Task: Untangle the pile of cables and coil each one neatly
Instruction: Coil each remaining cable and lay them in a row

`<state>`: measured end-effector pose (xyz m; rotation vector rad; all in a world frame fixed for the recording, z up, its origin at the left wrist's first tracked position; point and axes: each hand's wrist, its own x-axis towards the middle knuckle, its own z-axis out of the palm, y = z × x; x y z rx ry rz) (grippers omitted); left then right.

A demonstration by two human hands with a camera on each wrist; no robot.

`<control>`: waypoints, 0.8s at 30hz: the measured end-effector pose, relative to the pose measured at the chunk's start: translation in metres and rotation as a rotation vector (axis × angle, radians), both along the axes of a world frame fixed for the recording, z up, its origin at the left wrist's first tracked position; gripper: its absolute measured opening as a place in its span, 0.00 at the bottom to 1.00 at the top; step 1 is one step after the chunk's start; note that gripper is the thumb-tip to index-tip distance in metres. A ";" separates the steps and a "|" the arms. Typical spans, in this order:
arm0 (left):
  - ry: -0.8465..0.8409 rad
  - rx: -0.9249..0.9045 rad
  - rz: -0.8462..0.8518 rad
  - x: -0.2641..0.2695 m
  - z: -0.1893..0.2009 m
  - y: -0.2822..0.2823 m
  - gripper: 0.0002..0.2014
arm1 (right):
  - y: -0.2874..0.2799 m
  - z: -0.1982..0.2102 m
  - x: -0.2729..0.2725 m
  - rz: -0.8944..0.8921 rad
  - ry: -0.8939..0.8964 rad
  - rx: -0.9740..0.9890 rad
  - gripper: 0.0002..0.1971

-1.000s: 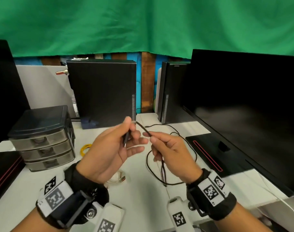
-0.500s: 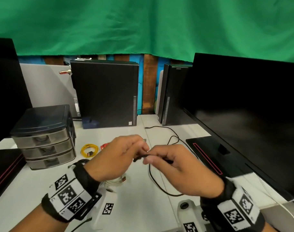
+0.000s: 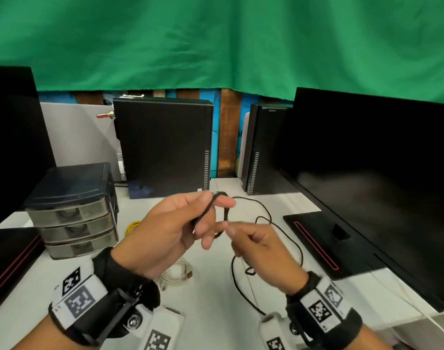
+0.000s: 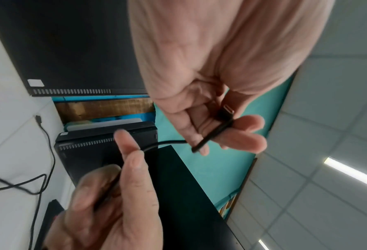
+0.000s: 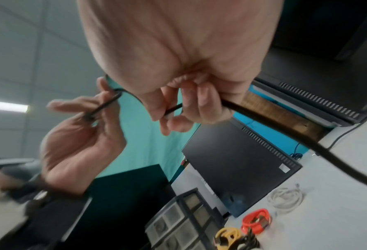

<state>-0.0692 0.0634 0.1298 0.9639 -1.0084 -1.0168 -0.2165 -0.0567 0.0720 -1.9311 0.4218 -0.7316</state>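
A thin black cable [image 3: 232,270] trails in loose loops over the white table [image 3: 210,311]. My left hand [image 3: 210,210] is raised above the table. It grips the cable's end with the cable bent over its fingers, and the metal plug [image 4: 227,111] lies against the palm. Just to the right, my right hand [image 3: 228,227] pinches the same cable [image 5: 174,108] between thumb and fingertips. A short arc of cable spans the two hands. Neatly coiled on the table lie a white cable [image 3: 176,274], a yellow cable [image 3: 132,227] and an orange cable [image 5: 256,218].
A grey drawer unit [image 3: 74,210] stands at the left. Two black computer cases [image 3: 165,147] are at the back. A large black monitor [image 3: 372,188] with its base [image 3: 324,243] fills the right side, and another dark screen [image 3: 11,147] stands at the far left.
Both hands have risen and drawn slightly apart. The left hand has turned palm towards me with the cable now bent over its fingers. The right hand has slid along the cable.
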 end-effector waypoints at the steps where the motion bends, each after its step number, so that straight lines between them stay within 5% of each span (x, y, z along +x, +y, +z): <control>1: 0.051 0.002 0.038 0.000 0.000 -0.002 0.20 | 0.005 -0.004 0.002 0.051 0.033 -0.013 0.13; 7: 0.032 0.035 0.214 0.005 -0.008 -0.012 0.18 | 0.023 -0.001 -0.001 0.143 0.257 -0.128 0.14; 12: -0.570 0.029 0.370 0.002 -0.018 -0.013 0.19 | 0.027 0.025 -0.017 0.170 0.353 -0.270 0.14; 19: -1.047 -0.063 0.407 -0.002 -0.029 -0.013 0.21 | 0.032 0.043 -0.028 0.194 0.283 -0.275 0.13; 21: -0.961 -0.036 0.431 -0.002 -0.024 -0.012 0.20 | 0.028 0.047 -0.030 0.160 0.270 -0.267 0.13; 24: -0.290 0.037 0.402 0.005 -0.008 -0.013 0.20 | 0.019 0.035 -0.026 0.063 0.311 -0.351 0.13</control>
